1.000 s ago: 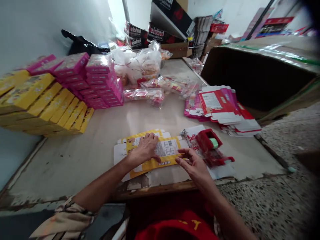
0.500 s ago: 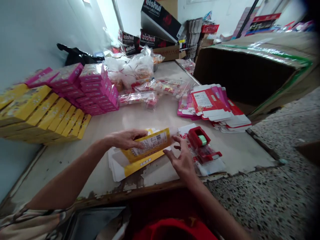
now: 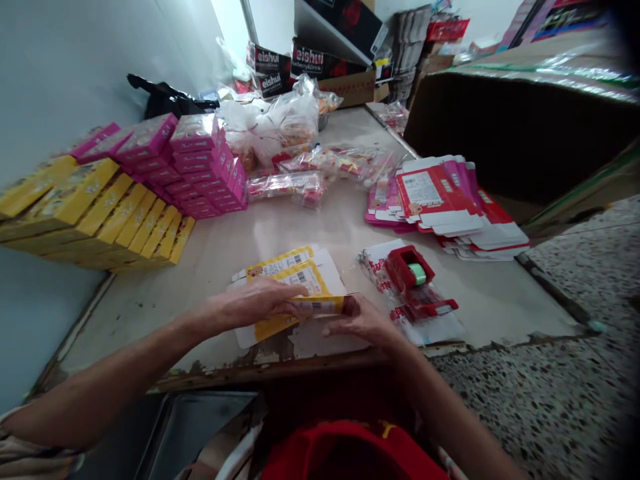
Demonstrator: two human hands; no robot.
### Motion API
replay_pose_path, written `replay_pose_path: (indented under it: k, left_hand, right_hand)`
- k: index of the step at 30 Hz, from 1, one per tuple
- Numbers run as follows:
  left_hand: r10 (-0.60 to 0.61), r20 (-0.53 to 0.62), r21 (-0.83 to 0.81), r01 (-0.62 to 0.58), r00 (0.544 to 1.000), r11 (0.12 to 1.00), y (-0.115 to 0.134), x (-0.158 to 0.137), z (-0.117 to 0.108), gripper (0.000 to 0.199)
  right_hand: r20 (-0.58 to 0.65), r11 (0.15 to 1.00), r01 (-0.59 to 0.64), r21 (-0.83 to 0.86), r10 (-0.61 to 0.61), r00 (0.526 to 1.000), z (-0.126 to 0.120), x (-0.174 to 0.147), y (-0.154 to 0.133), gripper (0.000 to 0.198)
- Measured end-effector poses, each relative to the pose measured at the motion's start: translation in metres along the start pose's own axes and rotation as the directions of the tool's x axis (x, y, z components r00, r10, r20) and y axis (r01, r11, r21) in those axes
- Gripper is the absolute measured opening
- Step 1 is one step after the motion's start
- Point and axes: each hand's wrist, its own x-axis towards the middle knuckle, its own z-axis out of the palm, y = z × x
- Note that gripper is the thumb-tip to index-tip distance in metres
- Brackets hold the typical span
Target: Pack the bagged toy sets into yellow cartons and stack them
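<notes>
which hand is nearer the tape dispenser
Right. The right hand is left of the tape dispenser, at one end of a yellow carton; the left hand, at that carton's other end, is farther left.

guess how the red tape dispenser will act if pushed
The tape dispenser looks like hard plastic, so it should stay stiff. Its long body sits flat, so it probably won't roll. It may drag the printed plastic bag, which seems to lie under it.

The flat yellow boxes (image 3: 309, 279) appeared smooth printed card, the tape dispenser (image 3: 399, 268) glossy plastic, the bags (image 3: 287, 123) crinkled shiny film, and the tabletop (image 3: 210, 277) matt, rough at its front edge.
</notes>
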Motion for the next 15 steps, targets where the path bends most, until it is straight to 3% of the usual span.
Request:
replay_pose_path:
  k: [2,3,7,11,15]
  left_hand:
    - [-0.030,0.094,0.100,0.021,0.995,0.995,0.006,-0.006,0.003,0.042]
    - [-0.052,0.106,0.146,0.036,0.993,0.989,0.009,-0.010,0.006,0.047]
    - [-0.084,0.006,0.236,0.080,0.996,0.968,0.011,-0.022,0.031,0.054]
    - [-0.106,-0.115,0.291,0.136,0.988,0.947,-0.007,-0.015,0.058,0.060]
    - [-0.181,-0.183,0.261,0.226,0.966,0.939,-0.036,0.009,0.059,0.059]
  right_hand:
    - [0.181,0.995,-0.071,0.069,0.057,0.982,-0.007,0.007,-0.005,0.076]
    - [0.210,0.996,-0.077,0.054,0.064,0.976,-0.007,0.009,-0.005,0.075]
    - [0.195,0.997,-0.053,-0.048,0.061,0.979,0.001,0.011,0.007,0.044]
    - [0.025,0.998,-0.053,-0.045,0.054,0.998,0.014,0.007,0.026,0.044]
    - [-0.184,0.987,-0.029,0.160,0.058,0.981,0.023,0.018,0.037,0.050]
